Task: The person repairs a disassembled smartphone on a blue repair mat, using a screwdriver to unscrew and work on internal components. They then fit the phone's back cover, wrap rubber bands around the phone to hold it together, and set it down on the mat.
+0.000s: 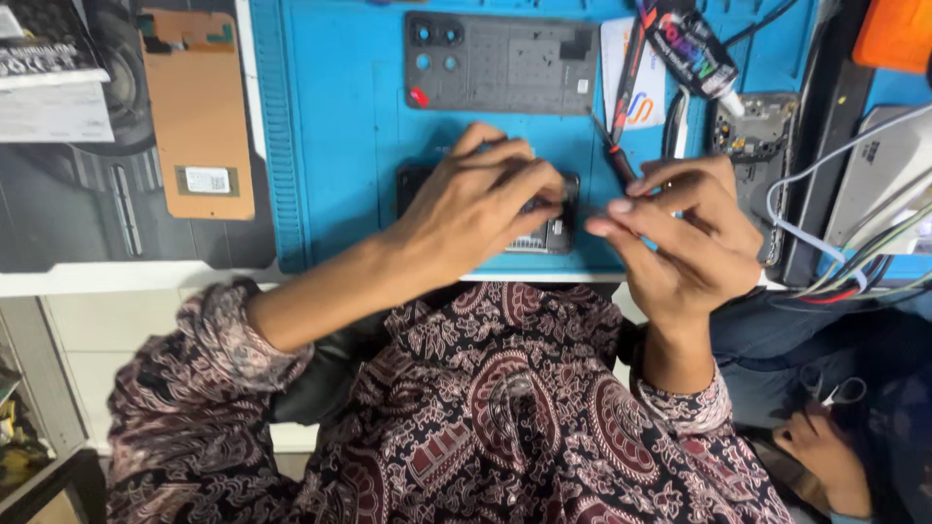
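Opened phone (553, 233) at the near edge of the blue mat (340, 146) on the desk — the left hand (476, 209) lies over it, fingers curled and pressing down, hiding most of it. The right hand (684, 238), just right of the phone, pinches its fingertips together, seemingly on a small part too tiny to make out. A screwdriver (621, 160) lies just beyond, and a grey back cover (500, 63) sits farther off. Best practice — keep the phone pinned flat and bring the pinched fingers in low and steady.
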A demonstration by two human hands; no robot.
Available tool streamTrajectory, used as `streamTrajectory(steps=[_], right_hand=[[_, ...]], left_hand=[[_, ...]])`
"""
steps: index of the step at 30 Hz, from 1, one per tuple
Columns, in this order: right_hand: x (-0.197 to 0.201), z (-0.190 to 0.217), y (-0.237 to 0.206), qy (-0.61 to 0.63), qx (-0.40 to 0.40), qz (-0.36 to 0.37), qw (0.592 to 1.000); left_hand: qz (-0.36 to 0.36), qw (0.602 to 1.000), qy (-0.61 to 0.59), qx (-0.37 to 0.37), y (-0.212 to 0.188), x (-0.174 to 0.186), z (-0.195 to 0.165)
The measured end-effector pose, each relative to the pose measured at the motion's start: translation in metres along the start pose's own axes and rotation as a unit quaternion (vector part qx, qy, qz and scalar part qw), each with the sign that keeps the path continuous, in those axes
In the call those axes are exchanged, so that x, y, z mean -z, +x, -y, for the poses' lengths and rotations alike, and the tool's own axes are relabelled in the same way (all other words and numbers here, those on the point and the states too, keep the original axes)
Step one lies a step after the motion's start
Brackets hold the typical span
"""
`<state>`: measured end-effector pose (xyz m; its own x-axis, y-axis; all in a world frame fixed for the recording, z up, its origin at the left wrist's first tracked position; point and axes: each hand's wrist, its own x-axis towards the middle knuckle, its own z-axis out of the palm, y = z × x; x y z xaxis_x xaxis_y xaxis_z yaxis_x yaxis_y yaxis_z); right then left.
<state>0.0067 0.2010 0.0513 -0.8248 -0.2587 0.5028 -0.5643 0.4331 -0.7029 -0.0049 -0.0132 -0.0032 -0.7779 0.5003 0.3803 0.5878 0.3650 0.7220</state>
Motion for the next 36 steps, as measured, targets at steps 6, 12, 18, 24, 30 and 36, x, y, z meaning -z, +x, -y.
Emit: streamTrajectory(steps=[6,12,18,24,30,36], right_hand=[[0.003,-0.003,-0.005,0.041,-0.025,0.043,0.998],[0.006,-0.013,-0.032,0.145,-0.080,-0.070,0.984],[0.008,-0.030,-0.056,0.163,-0.073,-0.119,0.977],[0.007,-0.037,-0.064,0.180,-0.093,-0.149,0.968],[0.008,-0.028,-0.054,0.161,-0.094,-0.130,0.974],[0.010,-0.004,-0.025,0.110,-0.071,-0.057,0.990]], left_hand=[[-0.017,0.999,0.006,0.032,-0.002,-0.004,-0.007],[0.003,0.999,0.015,0.045,0.001,-0.012,-0.006],[-0.021,0.999,-0.008,0.036,0.001,-0.017,-0.007],[-0.030,0.999,-0.015,0.031,0.000,-0.020,-0.004],[-0.036,0.999,-0.029,0.020,0.000,-0.019,-0.004],[-0.049,0.999,0.016,-0.012,0.001,-0.015,-0.004]])
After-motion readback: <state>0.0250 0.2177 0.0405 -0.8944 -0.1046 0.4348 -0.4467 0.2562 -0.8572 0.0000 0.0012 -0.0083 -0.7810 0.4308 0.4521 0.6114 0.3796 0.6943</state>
